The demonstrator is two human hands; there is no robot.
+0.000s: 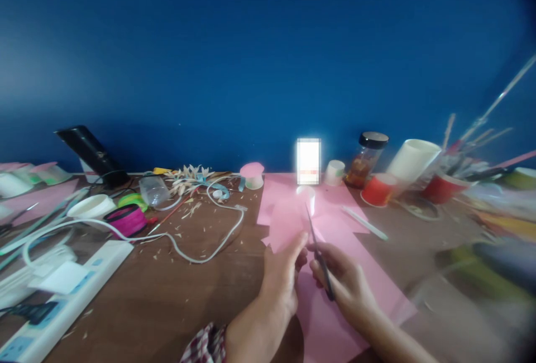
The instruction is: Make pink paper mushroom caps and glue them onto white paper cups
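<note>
My right hand [345, 279] is closed on a pair of dark-handled scissors [322, 270], whose blades point away from me. Close beside it, my left hand [285, 273] pinches a piece of pink paper [288, 222] under its thumb. The scissor blades lie along the right side of this piece; whether they are cutting into it I cannot tell. Beneath both hands, more pink sheets [330, 324] cover part of the brown table. A small white paper cup [310, 198] stands just past the blade tips, partly hidden by the paper.
A phone-like bright screen [309, 161] leans near the blue wall. To the right stand a lidded jar [365, 162] and red cups [378, 190]. A white pen [365, 223] lies on the paper. A cable [201, 259] and power strip [84, 296] occupy the left.
</note>
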